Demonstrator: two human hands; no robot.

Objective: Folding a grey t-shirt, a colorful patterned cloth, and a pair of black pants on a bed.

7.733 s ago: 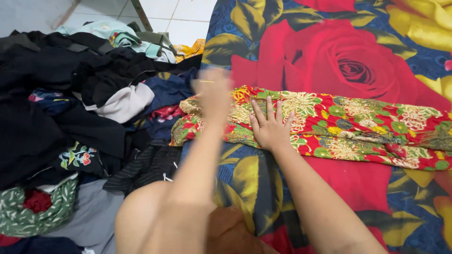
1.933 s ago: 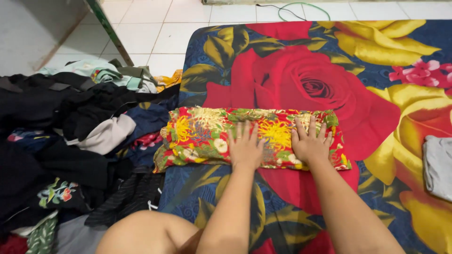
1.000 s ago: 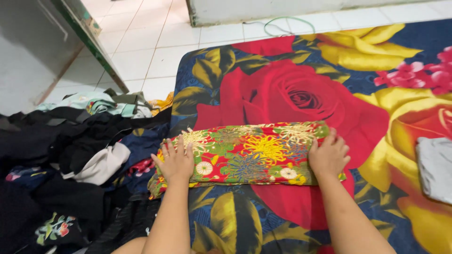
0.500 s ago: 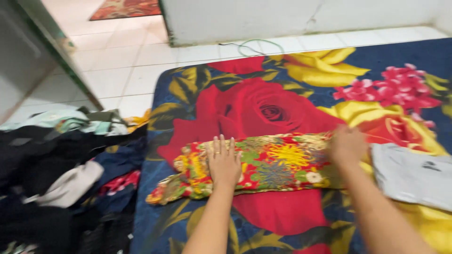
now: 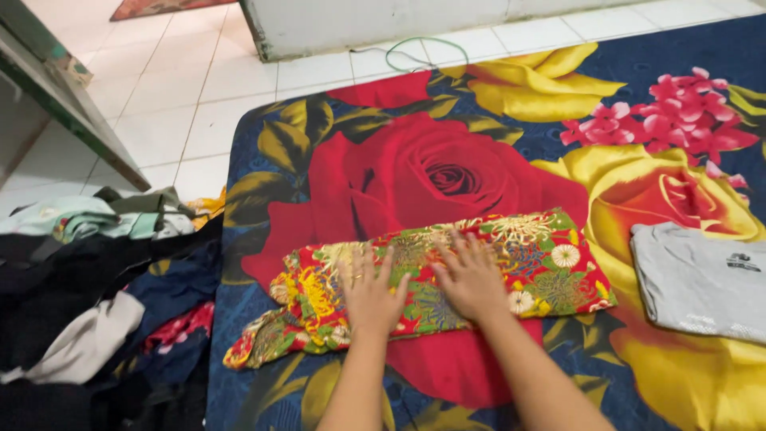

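Rose-printed mattress [image 5: 415,168] on white tile — both hands flat, fingers spread, gripping nothing: left hand [image 5: 371,291] and right hand [image 5: 472,275] press the folded floral cloth [image 5: 550,263]; grey shirt [image 5: 702,279] at three o'clock.

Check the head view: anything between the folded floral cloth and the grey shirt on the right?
Nothing lies there. In the head view only bare blanket, its yellow flower print, shows between the floral cloth and the grey shirt; they are apart.
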